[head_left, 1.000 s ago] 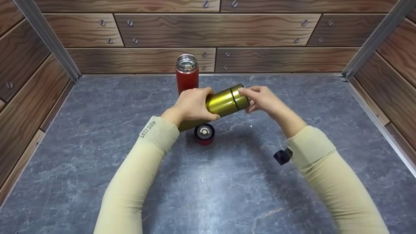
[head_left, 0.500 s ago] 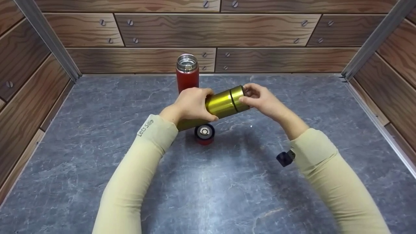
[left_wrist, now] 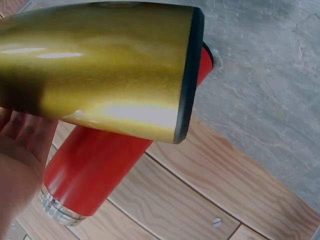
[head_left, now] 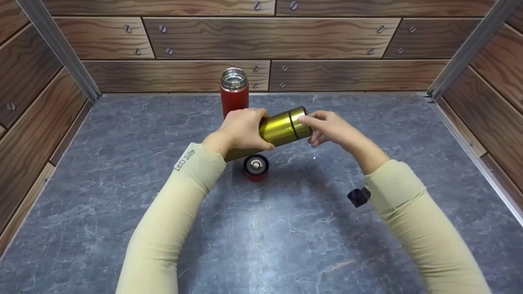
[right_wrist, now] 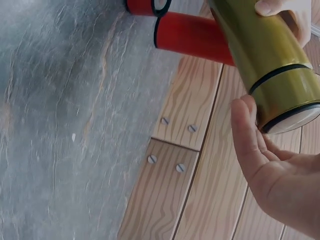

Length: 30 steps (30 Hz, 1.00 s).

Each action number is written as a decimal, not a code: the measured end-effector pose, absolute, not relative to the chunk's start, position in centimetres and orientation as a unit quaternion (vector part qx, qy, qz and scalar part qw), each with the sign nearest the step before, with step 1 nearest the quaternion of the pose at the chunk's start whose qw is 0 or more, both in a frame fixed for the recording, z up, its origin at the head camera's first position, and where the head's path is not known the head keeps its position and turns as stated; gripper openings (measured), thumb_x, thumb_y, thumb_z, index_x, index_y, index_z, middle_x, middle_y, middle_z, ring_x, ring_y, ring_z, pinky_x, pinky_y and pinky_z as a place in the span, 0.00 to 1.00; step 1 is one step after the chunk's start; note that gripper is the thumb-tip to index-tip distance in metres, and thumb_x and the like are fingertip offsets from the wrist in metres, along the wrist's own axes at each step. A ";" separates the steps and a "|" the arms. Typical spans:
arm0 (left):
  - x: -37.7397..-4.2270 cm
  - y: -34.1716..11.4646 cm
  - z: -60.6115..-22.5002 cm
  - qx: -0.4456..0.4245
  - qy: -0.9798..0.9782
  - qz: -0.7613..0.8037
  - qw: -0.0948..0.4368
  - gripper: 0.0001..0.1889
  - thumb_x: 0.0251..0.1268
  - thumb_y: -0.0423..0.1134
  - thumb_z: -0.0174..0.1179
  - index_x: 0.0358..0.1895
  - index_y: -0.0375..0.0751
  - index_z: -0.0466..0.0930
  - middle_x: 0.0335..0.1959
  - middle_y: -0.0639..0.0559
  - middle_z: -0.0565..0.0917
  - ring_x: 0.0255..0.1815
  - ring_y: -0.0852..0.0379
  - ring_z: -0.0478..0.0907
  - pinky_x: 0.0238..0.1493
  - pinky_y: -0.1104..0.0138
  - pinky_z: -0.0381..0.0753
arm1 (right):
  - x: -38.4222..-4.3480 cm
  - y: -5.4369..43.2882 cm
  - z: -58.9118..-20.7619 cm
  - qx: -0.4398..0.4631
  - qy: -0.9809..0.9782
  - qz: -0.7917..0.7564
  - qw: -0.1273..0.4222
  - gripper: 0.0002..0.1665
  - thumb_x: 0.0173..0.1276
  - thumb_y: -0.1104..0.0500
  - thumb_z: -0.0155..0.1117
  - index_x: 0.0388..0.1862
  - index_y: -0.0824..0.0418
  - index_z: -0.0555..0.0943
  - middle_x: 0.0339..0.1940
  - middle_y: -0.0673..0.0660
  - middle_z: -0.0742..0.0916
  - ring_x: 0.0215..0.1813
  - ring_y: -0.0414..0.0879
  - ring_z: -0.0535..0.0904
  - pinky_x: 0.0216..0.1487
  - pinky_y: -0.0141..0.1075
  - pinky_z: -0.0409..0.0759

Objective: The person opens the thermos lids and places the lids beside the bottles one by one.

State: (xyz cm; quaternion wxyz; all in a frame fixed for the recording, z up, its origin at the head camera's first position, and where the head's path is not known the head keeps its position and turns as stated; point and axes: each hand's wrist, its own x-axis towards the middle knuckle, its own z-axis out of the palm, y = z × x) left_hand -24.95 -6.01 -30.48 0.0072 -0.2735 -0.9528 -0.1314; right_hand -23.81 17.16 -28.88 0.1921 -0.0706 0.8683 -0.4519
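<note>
My left hand (head_left: 243, 130) grips the body of a shiny yellow-green vacuum flask (head_left: 278, 130), held tilted above the table with its capped end up to the right. My right hand (head_left: 333, 128) is at the flask's lid (head_left: 300, 121), beyond the black seam ring. Its thumb lies on the lid's side, and the index finger reaches behind it; the lower fingers hang off the end. In the left wrist view the flask's black-rimmed base (left_wrist: 189, 75) shows. Behind the left hand stands an open red flask (head_left: 234, 100) with a steel neck; its lower part is hidden.
A red lid (head_left: 256, 168) lies on the grey marbled table (head_left: 261, 237) below the held flask, its inner side facing up. Wood-patterned walls (head_left: 269, 38) enclose the back and sides. A small black device (head_left: 358, 197) is attached at the right sleeve's cuff.
My right hand's fingers have shifted around the lid, from over its end to lower beside it, with the thumb moving slightly up. The left hand and flask barely move.
</note>
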 end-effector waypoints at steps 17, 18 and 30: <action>-25.0 -6.5 -29.7 -0.285 -0.954 -0.093 0.013 0.36 0.37 0.61 0.67 0.51 0.44 0.73 0.40 0.50 0.82 0.38 0.53 0.77 0.43 0.59 0.77 | -23.7 16.7 -29.3 -0.106 0.854 -0.474 0.187 0.33 0.67 0.50 0.56 0.62 0.71 0.63 0.42 0.58 0.78 0.33 0.39 0.78 0.42 0.31 0.81; -25.0 -6.6 -29.7 -0.285 -0.954 -0.094 0.011 0.36 0.37 0.61 0.67 0.51 0.44 0.73 0.39 0.50 0.82 0.38 0.54 0.77 0.43 0.59 0.77 | -23.7 16.7 -29.3 -0.114 0.853 -0.475 0.184 0.33 0.67 0.52 0.56 0.63 0.70 0.63 0.44 0.60 0.78 0.34 0.40 0.78 0.43 0.31 0.81; -24.9 -6.5 -29.8 -0.287 -0.954 -0.089 0.007 0.36 0.37 0.60 0.68 0.52 0.44 0.74 0.42 0.50 0.82 0.41 0.54 0.77 0.45 0.58 0.77 | -23.7 17.2 -29.1 -0.133 0.851 -0.461 0.212 0.39 0.65 0.54 0.58 0.69 0.65 0.55 0.55 0.66 0.73 0.44 0.45 0.75 0.47 0.35 0.79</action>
